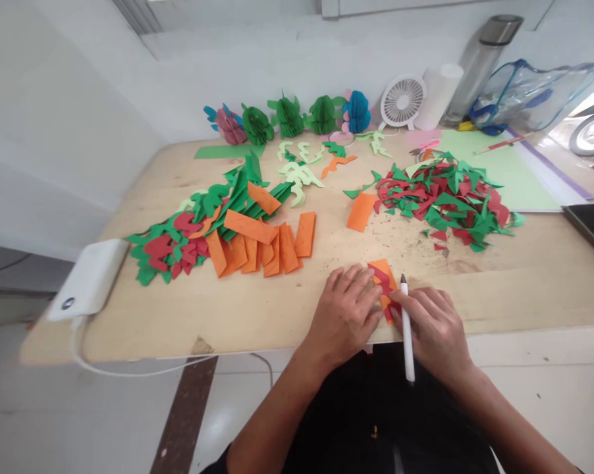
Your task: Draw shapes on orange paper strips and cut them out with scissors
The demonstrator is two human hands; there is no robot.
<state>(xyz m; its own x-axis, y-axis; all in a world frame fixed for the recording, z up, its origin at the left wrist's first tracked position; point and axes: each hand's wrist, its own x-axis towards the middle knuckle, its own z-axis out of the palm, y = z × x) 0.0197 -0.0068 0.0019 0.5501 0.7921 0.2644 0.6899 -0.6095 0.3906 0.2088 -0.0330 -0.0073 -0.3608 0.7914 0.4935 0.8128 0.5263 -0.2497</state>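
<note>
Near the table's front edge lies an orange paper piece (382, 264) with a wavy red paper cut-out (384, 282) on top of it. My left hand (346, 313) rests flat at its left side, fingers stretched out and fingertips on the papers. On the right side, my right hand (438, 329) holds a white pen (407, 339), its dark tip pointing away from me. The thumb and fingers of that hand also touch the papers' right edge. Parts of both papers are hidden under my hands.
Folded orange papers (250, 227) and green and red cut-outs (163, 250) lie left. Scraps (445, 197) are heaped right, near a phone (593, 227). Paper figures (290, 117), a fan (403, 102) and a bottle (482, 72) line the wall. A cabled white box (89, 276) sits at the left edge.
</note>
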